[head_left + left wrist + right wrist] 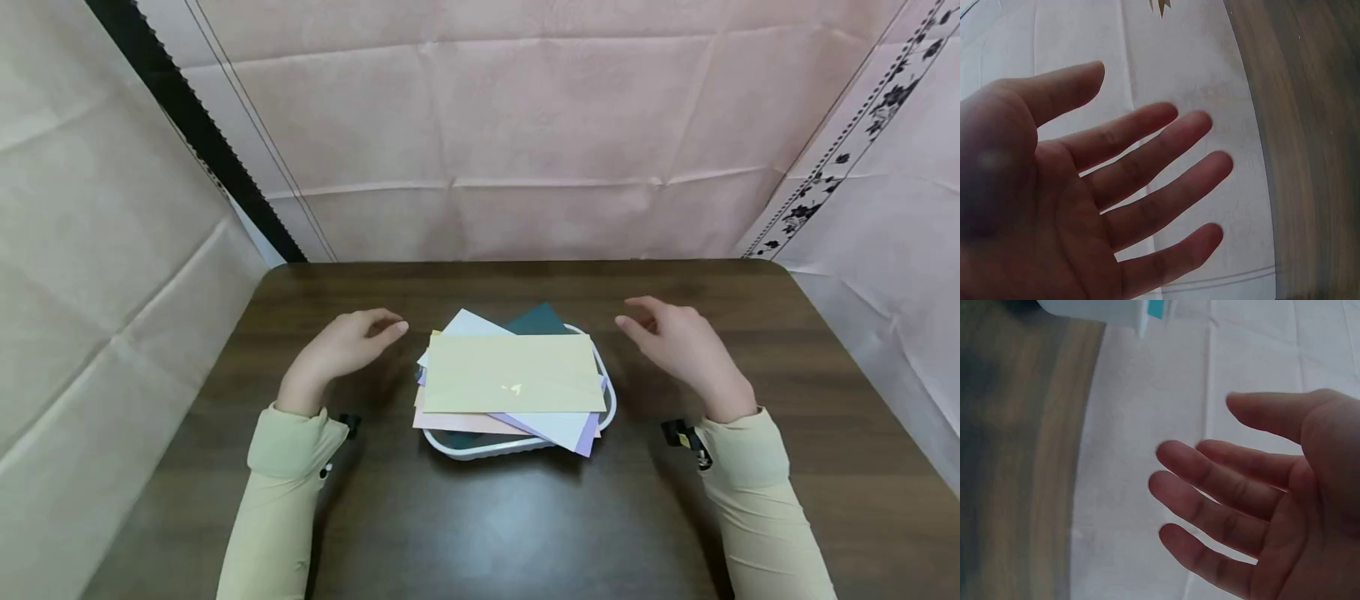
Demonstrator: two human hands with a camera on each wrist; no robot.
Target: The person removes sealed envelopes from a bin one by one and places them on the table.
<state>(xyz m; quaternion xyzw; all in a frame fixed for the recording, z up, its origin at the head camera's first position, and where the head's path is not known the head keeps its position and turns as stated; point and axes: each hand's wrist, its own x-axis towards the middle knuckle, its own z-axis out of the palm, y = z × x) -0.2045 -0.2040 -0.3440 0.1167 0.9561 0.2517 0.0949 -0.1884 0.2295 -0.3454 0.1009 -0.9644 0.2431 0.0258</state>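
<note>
A loose stack of paper envelopes or cards lies in a white tray (480, 452) at the middle of the table. On top is a pale yellow envelope (517, 371); light blue (468, 323), dark green (542, 319), pink (457, 423) and lavender (583, 437) sheets stick out beneath it. My left hand (345, 342) hovers left of the stack, its fingers spread and relaxed in the left wrist view. To the right of the tray hangs my right hand (678, 346), fingers loosely bent. Neither hand touches anything.
The dark brown wooden table (510, 533) has rounded far corners. Creased pale cloth (540, 125) hangs behind it and at both sides. A black strip (202, 125) runs down the cloth at the left, a floral band (840, 167) at the right.
</note>
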